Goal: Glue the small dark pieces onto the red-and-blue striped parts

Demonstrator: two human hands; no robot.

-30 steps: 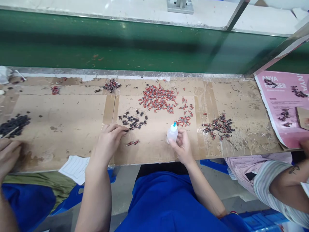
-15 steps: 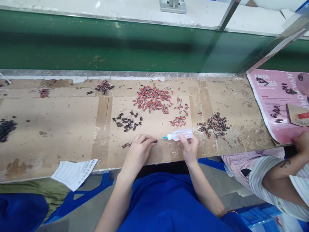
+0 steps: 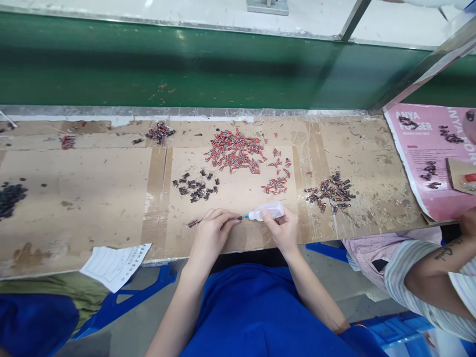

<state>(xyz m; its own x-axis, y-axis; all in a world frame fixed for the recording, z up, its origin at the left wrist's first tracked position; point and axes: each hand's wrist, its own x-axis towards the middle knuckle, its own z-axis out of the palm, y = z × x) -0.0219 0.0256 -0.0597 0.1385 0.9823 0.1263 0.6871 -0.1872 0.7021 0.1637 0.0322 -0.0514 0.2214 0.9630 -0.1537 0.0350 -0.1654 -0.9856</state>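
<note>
On the near side of the red pile (image 3: 235, 150), your left hand (image 3: 214, 228) pinches a small black piece (image 3: 240, 218) between thumb and fingers. Your right hand (image 3: 284, 229) grips the squeeze bottle (image 3: 274, 209), also nearer you than that pile, its blue tip right at the piece.

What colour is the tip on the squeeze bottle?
The bottle's tip is blue; the head view shows it.

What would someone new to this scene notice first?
Probably the big pile of red parts in the middle of the cardboard. Nearer, the right hand tips a clear bottle toward a small dark piece in the left hand. A pink sheet stands out far right.
</note>
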